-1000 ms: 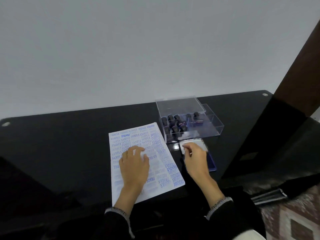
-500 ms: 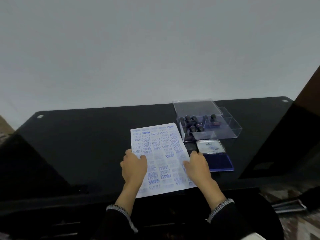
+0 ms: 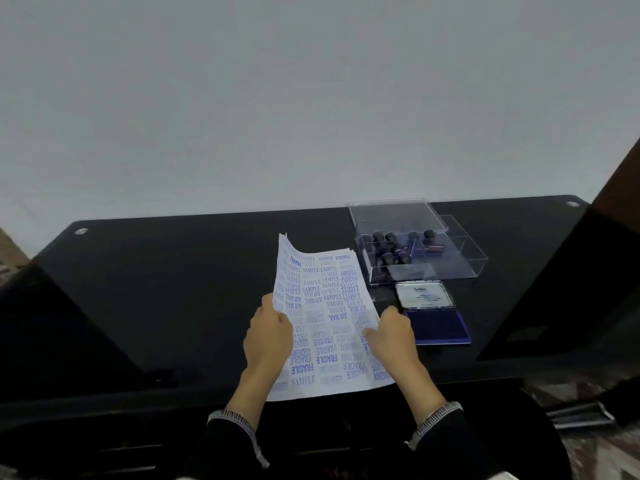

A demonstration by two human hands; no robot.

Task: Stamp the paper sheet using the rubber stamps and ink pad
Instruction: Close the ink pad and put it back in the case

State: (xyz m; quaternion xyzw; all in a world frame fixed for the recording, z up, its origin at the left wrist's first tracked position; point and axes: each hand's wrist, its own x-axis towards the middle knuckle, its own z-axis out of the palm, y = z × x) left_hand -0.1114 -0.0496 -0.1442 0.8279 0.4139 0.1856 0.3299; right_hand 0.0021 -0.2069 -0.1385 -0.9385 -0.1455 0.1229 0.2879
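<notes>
A white paper sheet (image 3: 323,306) covered in blue stamped words is lifted off the black table (image 3: 173,271), its far left corner curling up. My left hand (image 3: 268,336) grips its left edge and my right hand (image 3: 393,336) grips its right edge. To the right lies an open ink pad (image 3: 438,325) with a blue pad and a raised lid (image 3: 423,294). Behind it stands a clear plastic box (image 3: 460,263) holding several dark rubber stamps (image 3: 389,249).
The clear box lid (image 3: 394,214) leans up behind the stamps. A dark panel (image 3: 561,285) stands at the table's right end, with a brown upright above it. The table's near edge runs just under my wrists.
Both hands moved from lying on the sheet and near the ink pad to gripping the sheet's side edges. The sheet rose off the table and its far left corner curled up.
</notes>
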